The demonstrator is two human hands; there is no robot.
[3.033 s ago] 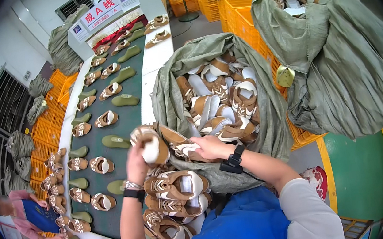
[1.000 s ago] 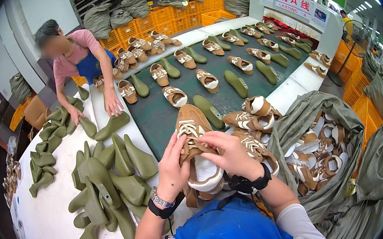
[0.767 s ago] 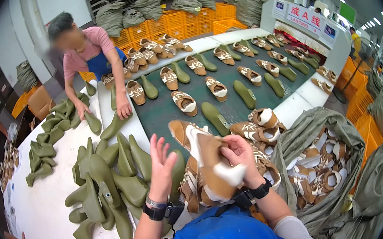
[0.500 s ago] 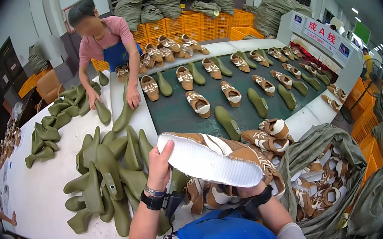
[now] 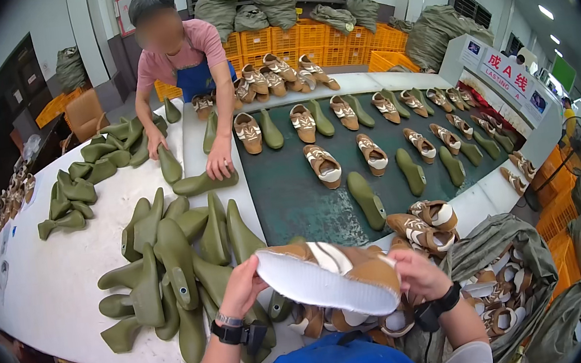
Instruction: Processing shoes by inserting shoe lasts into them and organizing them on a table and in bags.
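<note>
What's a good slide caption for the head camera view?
Both hands, left hand and right hand, hold a tan shoe upper sole-up beside green shoe lasts.

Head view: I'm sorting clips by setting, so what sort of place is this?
Most likely a shoe factory line: green shoe lasts piled on a white table, brown shoe uppers spaced along a dark belt, and both hands holding an upper sole-up.

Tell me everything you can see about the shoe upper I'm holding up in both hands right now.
The shoe upper is tan-brown, suede-looking, with white stripe panels on its side. It is turned so its flat white bottom faces up toward the camera, lying roughly level, one end left, the other right. The left hand grips its left end and the right hand its right end. It is held above a pile of similar uppers at the near edge of the white table, beside green shoe lasts.
</note>
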